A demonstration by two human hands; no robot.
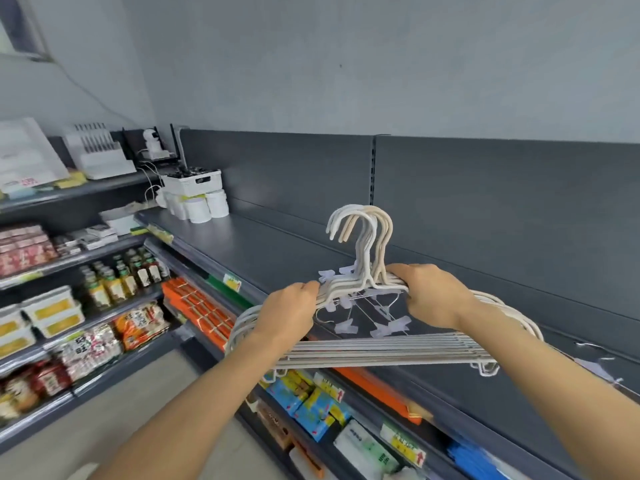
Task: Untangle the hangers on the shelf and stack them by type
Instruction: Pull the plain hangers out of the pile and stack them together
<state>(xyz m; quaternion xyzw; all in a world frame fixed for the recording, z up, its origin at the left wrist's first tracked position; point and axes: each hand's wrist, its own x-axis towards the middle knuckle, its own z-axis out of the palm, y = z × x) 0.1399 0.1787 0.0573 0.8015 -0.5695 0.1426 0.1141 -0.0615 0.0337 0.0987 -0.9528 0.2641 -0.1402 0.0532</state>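
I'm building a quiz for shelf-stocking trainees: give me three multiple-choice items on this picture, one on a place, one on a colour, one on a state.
1. Where is the hanger bundle? A on the floor; B held in the air over the dark shelf; C on a wall hook.
2. What colour are its hooks? A white and cream; B red; C black.
3. What are the hands doing? A the left hand and right hand both grip the bundle; B only one grips; C both hang idle.
Answers: B, the hands carry it above the shelf top; A, all the hooks are pale, some creamier; A, fingers of both hands curl round the hangers' shoulders.
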